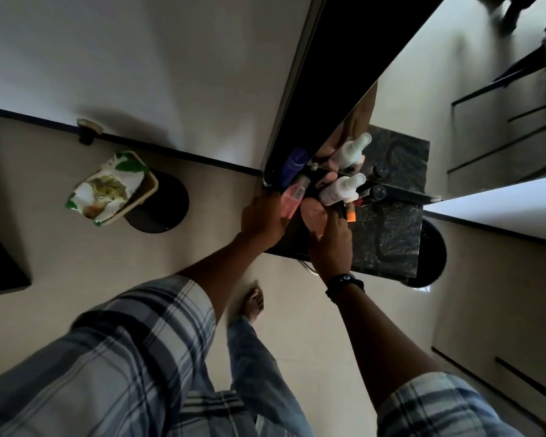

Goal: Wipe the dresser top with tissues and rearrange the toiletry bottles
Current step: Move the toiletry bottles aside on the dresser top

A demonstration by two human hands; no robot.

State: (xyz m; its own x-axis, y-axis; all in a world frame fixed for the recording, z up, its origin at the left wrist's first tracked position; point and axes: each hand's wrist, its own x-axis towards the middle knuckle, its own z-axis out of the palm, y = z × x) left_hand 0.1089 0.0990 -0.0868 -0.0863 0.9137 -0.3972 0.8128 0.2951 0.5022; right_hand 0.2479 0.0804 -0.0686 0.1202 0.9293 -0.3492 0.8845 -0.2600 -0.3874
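The dark marble dresser top (388,234) sits against a mirror (454,89), with toiletry bottles crowded at its left end. My left hand (262,222) grips a pink translucent bottle (292,200) at the dresser's left edge. My right hand (331,244), with a black watch on the wrist, holds a round pink compact (312,214) between thumb and fingers. Behind them stand a white spray bottle (341,187) and a blue bottle (293,164). A small orange-tipped tube (351,214) lies right of my fingers. No tissue is in view.
A beige basket holding a printed green-and-white packet (114,184) rests on a black round stool (161,206) to the left. Another dark round stool (434,250) stands beside the dresser's right end. A dark box (0,263) is at the left edge. My bare foot (252,302) is on the tiled floor.
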